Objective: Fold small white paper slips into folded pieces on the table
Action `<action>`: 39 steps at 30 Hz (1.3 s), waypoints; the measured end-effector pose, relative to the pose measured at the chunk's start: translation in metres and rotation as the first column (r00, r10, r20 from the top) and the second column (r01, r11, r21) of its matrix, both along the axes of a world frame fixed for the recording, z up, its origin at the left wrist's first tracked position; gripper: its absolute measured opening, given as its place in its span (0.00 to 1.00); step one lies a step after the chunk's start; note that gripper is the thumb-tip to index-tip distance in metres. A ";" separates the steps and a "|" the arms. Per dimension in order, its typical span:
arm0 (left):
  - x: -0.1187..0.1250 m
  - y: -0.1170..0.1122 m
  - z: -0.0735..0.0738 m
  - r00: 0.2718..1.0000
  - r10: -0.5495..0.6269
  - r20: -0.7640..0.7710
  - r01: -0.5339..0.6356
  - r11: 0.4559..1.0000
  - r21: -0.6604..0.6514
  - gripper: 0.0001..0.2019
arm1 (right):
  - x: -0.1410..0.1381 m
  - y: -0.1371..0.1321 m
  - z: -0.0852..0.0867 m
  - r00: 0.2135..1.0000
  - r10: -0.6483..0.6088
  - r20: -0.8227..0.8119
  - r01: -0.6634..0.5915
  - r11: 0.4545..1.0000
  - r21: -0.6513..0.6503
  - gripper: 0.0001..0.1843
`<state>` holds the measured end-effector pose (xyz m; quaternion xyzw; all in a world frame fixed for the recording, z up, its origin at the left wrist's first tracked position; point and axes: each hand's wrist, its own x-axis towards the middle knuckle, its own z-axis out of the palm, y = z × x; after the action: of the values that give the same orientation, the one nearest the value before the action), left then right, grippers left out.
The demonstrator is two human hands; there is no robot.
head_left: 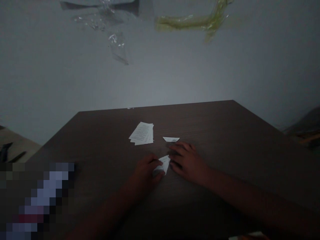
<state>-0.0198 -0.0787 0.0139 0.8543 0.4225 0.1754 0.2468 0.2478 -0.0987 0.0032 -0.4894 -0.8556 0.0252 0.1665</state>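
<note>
A small white piece of folded paper point(165, 163) lies on the dark wooden table between my two hands. My left hand point(148, 170) is closed on its left side, thumb and fingers pinching it and covering part of it. At the paper's right edge, my right hand point(187, 161) rests with its fingers stretched out and spread; whether a fingertip touches the paper is hard to tell. Just beyond those fingers is a second folded paper point(171, 139), a flat boat-like shape with slanted ends. Farther left sits a loose stack of printed paper sheets point(142, 133), slightly fanned.
The brown table point(107, 126) meets a pale wall point(160, 73) with clear tape point(117, 46) and yellow tape point(190, 23) stuck on it. A pixelated patch point(45, 196) hides something at lower left. A pale object point(246, 236) shows at the bottom edge. The light is dim.
</note>
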 end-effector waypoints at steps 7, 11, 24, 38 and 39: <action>0.000 -0.002 0.000 1.000 -0.010 0.026 0.011 0.999 -0.037 0.17 | -0.018 -0.009 -0.003 0.996 0.003 -0.087 -0.006 1.000 -0.029 0.21; -0.001 -0.001 -0.006 0.999 -0.008 0.034 0.009 1.000 -0.021 0.18 | -0.024 -0.015 -0.004 0.994 -0.007 -0.110 0.004 1.000 -0.030 0.19; -0.001 0.001 -0.008 0.999 -0.030 0.039 0.031 0.999 -0.026 0.18 | -0.016 0.003 -0.009 0.975 -0.141 -0.174 0.135 0.990 -0.047 0.15; 0.000 0.003 -0.007 0.999 -0.031 -0.008 0.031 0.999 -0.025 0.18 | -0.015 0.010 -0.011 0.949 -0.169 -0.265 0.153 0.985 -0.080 0.15; 0.000 0.003 -0.007 0.999 -0.030 -0.018 0.030 0.999 -0.023 0.18 | -0.019 0.005 -0.013 0.952 -0.136 -0.273 0.123 0.990 -0.066 0.17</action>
<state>-0.0203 -0.0756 0.0074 0.8594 0.4138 0.1589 0.2550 0.2291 -0.0936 -0.0095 -0.5400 -0.7891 0.1031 0.2740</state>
